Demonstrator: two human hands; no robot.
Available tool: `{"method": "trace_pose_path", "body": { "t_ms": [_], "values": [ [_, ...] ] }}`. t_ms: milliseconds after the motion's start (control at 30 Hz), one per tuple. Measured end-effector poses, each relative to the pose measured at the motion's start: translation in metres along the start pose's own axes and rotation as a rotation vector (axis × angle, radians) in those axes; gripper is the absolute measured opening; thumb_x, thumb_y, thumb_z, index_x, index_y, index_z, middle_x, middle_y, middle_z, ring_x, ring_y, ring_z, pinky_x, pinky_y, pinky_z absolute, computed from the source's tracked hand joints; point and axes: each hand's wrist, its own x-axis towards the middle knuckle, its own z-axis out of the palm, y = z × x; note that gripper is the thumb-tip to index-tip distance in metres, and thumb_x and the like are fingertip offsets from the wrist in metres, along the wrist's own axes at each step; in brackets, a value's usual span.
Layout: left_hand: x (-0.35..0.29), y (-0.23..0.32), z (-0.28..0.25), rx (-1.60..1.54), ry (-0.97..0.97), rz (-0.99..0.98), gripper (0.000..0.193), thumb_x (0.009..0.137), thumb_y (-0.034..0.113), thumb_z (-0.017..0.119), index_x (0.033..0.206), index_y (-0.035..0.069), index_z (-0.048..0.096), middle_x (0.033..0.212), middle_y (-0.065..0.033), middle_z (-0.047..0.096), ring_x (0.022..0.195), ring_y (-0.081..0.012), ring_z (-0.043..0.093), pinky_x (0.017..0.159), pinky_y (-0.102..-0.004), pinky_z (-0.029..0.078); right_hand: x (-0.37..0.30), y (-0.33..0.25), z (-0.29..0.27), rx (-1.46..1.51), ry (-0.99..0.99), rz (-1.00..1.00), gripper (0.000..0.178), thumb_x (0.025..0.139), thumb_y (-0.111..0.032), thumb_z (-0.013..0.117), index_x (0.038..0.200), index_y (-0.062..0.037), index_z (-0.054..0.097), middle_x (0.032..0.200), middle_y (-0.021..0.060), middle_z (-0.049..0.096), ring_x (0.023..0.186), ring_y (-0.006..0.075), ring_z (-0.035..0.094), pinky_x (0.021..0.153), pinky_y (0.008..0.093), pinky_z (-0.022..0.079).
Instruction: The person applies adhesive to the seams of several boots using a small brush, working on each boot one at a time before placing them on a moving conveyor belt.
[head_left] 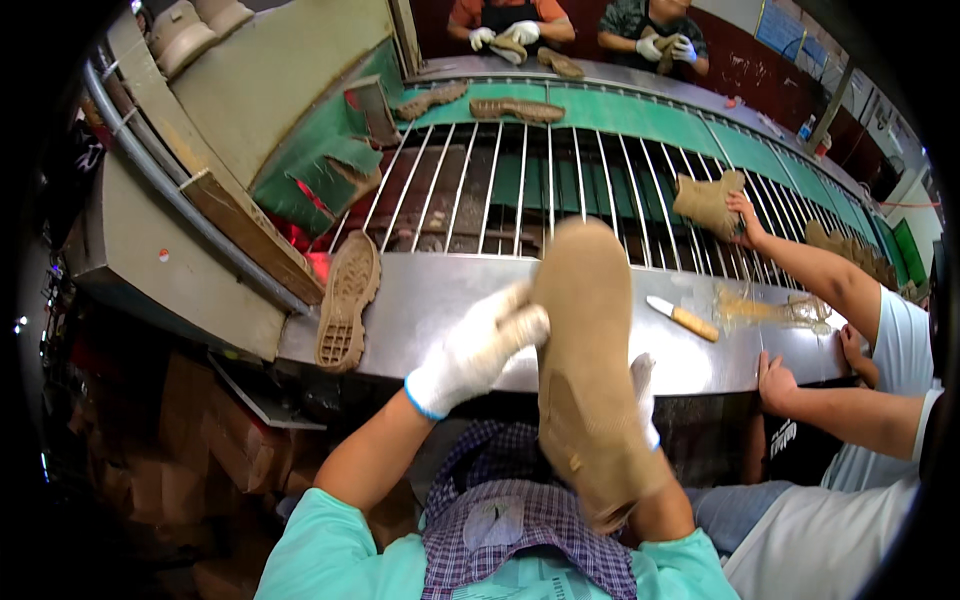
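Note:
A tan ankle boot (588, 310) without a visible outsole is held up before me, toe pointing away and its shaft toward my apron. My right hand (646, 398), in a white glove, grips it from behind on the right; the boot hides most of that hand. On the left, my left hand (478, 350), in a white glove with a blue cuff, has its fingers bent together against the boot's edge, slightly blurred. A tan rubber outsole (348, 302) lies tread-up on the metal ledge (430, 290) to the left. Right of the boot is a knife (684, 318) with a wooden handle.
Beyond the ledge runs a rack of metal bars (480, 190), with a green belt (590, 110) carrying outsoles (516, 110). A neighbour's hand (742, 220) holds another tan boot (708, 203) at right. Dried glue (770, 308) marks the ledge. Two gloved people work opposite.

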Motion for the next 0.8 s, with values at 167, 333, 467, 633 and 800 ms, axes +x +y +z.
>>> {"method": "trace_pose_path", "body": {
  "t_ms": [167, 333, 467, 633, 800],
  "values": [
    [0.006, -0.023, -0.064, 1.167, -0.009, 0.156, 0.064, 0.095, 0.039, 0.075, 0.150, 0.010, 0.060, 0.150, -0.0183, 0.062, 0.142, -0.0392, 0.056, 0.121, -0.0486, 0.046, -0.039, 0.057, -0.063, -0.077, 0.191, 0.015, 0.088, 0.110, -0.074, 0.032, 0.160, -0.0026, 0.047, 0.152, 0.0159, 0.061, 0.131, 0.0266, 0.065, 0.108, 0.0405, 0.057],
    [0.016, -0.054, -0.239, 1.686, 0.527, -0.072, 0.058, 0.094, 0.029, 0.070, 0.146, 0.005, 0.059, 0.145, -0.0261, 0.061, 0.136, -0.0458, 0.056, 0.115, -0.0536, 0.046, -0.050, 0.067, -0.079, -0.062, 0.398, 0.179, 0.081, 0.113, -0.070, 0.034, 0.159, -0.0051, 0.048, 0.149, 0.0134, 0.061, 0.129, 0.0238, 0.064, 0.108, 0.0381, 0.056],
    [0.015, -0.104, -0.313, 1.365, 0.783, -0.511, 0.076, 0.101, 0.050, 0.064, 0.160, 0.005, 0.047, 0.148, -0.0310, 0.061, 0.141, -0.0511, 0.053, 0.116, -0.0536, 0.046, -0.055, 0.084, -0.117, 0.096, 0.287, 0.182, 0.077, 0.114, -0.066, 0.037, 0.158, -0.0046, 0.049, 0.147, 0.0124, 0.062, 0.128, 0.0221, 0.063, 0.110, 0.0366, 0.054],
    [0.013, -0.067, -0.295, 0.806, 0.264, -0.567, 0.061, 0.103, 0.039, 0.069, 0.144, -0.005, 0.061, 0.123, -0.0193, 0.076, 0.110, -0.0296, 0.074, 0.099, -0.0417, 0.058, -0.052, 0.055, -0.075, -0.086, 0.404, 0.192, 0.071, 0.115, -0.060, 0.041, 0.158, -0.0033, 0.048, 0.148, 0.0138, 0.062, 0.130, 0.0235, 0.063, 0.109, 0.0386, 0.055],
    [-0.012, -0.010, -0.153, -0.020, 0.219, -0.296, 0.043, 0.104, 0.028, 0.070, 0.129, -0.007, 0.067, 0.119, -0.0142, 0.075, 0.105, -0.0215, 0.074, 0.098, -0.0366, 0.060, -0.052, 0.065, -0.104, -0.001, 0.147, 0.062, 0.077, 0.110, -0.064, 0.051, 0.151, 0.0008, 0.055, 0.138, 0.0168, 0.070, 0.117, 0.0257, 0.073, 0.097, 0.0398, 0.063]
  ]
}}
